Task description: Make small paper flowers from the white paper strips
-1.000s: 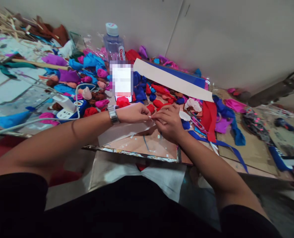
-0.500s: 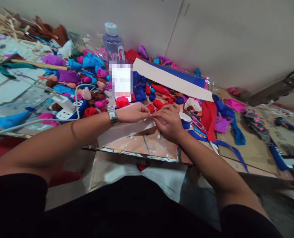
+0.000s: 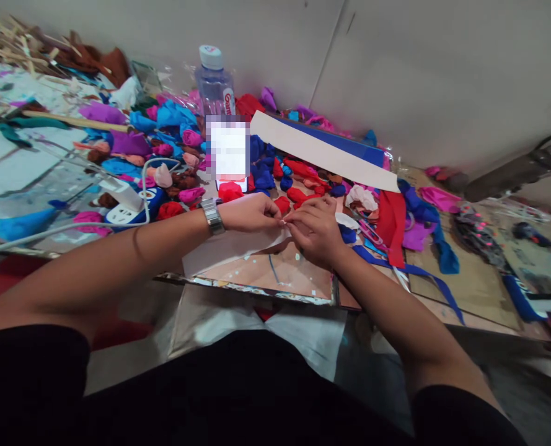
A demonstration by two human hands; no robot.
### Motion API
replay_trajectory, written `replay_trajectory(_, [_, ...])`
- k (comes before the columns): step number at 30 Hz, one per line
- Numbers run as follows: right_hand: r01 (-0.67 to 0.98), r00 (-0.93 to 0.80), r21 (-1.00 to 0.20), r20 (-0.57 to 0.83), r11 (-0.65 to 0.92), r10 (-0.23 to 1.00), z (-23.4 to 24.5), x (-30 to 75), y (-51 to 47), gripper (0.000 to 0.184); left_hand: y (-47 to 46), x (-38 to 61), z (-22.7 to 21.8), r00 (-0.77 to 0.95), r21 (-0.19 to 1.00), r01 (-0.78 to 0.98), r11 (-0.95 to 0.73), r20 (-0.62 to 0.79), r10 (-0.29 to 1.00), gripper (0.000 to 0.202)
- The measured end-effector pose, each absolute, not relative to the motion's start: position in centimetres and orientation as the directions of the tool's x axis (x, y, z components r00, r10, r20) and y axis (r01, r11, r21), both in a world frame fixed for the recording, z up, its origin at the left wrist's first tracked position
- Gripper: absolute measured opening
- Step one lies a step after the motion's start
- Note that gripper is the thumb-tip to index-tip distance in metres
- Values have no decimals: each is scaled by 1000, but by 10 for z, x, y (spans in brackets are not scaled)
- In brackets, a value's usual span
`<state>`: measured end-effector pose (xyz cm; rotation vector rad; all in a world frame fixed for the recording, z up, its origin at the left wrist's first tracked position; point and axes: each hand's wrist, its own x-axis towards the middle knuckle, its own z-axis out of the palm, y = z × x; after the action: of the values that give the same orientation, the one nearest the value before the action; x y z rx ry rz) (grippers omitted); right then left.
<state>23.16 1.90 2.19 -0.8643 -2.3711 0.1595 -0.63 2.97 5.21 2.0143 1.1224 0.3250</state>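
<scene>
Left hand (image 3: pixel 251 212), one, with a metal-banded watch (image 3: pixel 212 217) at the wrist: thumb and forefinger drawn together at the tips, pinching a small whitish piece (image 3: pixel 282 222). Right hand (image 3: pixel 319 229), one, facing it: thumb and forefinger likewise closed on the same piece, the other fingers loosely bent above. The piece sits between the two sets of fingertips, over the near part of the worktable (image 3: pixel 298 275); it is too small to tell its make, or whether it joins the pale strip (image 3: pixel 224 251) lying beneath the left hand and forearm. Behind the hands: red bundles (image 3: pixel 231 191) of crumpled material, blue bundles (image 3: pixel 262 170), and a lit phone (image 3: pixel 229 152), its screen obscured by blurring. One clear bottle (image 3: pixel 215 83), white-capped, upright, behind the phone. One long pale band (image 3: pixel 324 152), slanting across a blue panel (image 3: pixel 349 144). To the right: a red strip (image 3: pixel 391 232), hanging folds of blue, and a sheet of cardboard (image 3: pixel 465 291). To the left: a blue-and-white power strip (image 3: pixel 140 210) with a white plug (image 3: pixel 121 193) and white cable (image 3: pixel 70 229); green-handled pliers (image 3: pixel 28 124); a heap of thin wooden sticks (image 3: pixel 15 46) in the far corner.
</scene>
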Motion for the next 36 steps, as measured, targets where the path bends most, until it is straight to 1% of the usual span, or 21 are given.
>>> replay_trajectory(4, [556,-599,-286,514,781,614,21,231,19,14,28,-6,56,575,735,612,-293,-159,803,46])
replay_trajectory(8, [578,-603,-286,482,764,636,20,231,21,12,29,-7,54,591,704,611,-361,-103,800,49])
replay_trajectory(16, [602,-600,-270,468,751,649,15,232,25,11,23,-1,50,572,476,702,-530,67,817,39])
replay_trajectory(21, [626,-596,-262,447,735,667,16,231,23,11,18,3,47,576,343,742,-576,114,809,37])
replay_trajectory(25, [635,-609,-241,427,734,668,19,228,20,7,15,5,45,601,247,750,-614,132,788,33])
replay_trajectory(30, [642,-605,-256,410,722,683,23,227,16,6,13,6,42,628,241,719,-652,174,758,38])
replay_trajectory(33, [628,-590,-278,439,727,678,23,229,17,4,14,5,41,623,252,714,-653,195,757,36])
replay_trajectory(36, [612,-586,-286,462,738,665,22,231,18,8,17,4,40,607,283,720,-633,185,773,38])
